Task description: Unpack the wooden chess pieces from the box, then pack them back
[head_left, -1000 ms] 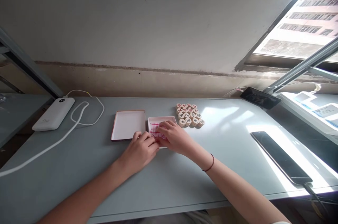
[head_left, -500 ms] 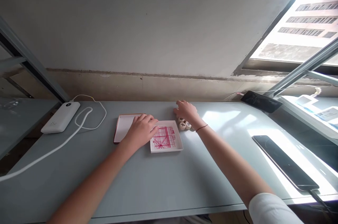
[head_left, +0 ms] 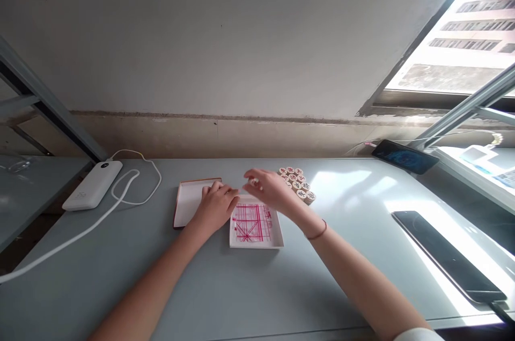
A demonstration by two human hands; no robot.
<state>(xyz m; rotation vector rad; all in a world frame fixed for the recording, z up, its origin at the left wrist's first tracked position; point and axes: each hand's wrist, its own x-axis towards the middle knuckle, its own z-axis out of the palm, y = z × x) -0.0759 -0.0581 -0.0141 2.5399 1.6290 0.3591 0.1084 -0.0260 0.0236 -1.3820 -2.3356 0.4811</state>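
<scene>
- A white, rounded, rectangular power bank [head_left: 92, 186] lies at the far left of the grey tabletop [head_left: 201, 293], with a white cable [head_left: 149, 169] looping beside it.
- A shallow, square box lid [head_left: 189, 202], white inside with a reddish-brown rim, lies open side up, its right part covered by the left hand.
- The left hand [head_left: 217, 202] is palm down over the lid's right side, reaching to the upper left corner of the white box. Its fingers are bent, with a small gap between thumb and forefinger; whether it grips anything cannot be told.
- A shallow, square, white cardboard box [head_left: 257, 246] sits just right of the lid, open upward. A sheet printed with red lines [head_left: 251, 222] lies flat inside.
- The right hand [head_left: 267, 188], with a thin, dark red cord bracelet [head_left: 317, 234] at the wrist, hovers over the box's far edge, thumb and fingers pinched narrowly around a small, pale, round game piece [head_left: 254, 183].
- Pale, round game pieces with red or black characters [head_left: 300, 184] stand in close rows just beyond and right of the box, partly hidden by the right hand.
- A dark phone [head_left: 404, 156] leans near the wall; a larger, black phone [head_left: 446, 255] lies flat, nearer, in sunlight.
</scene>
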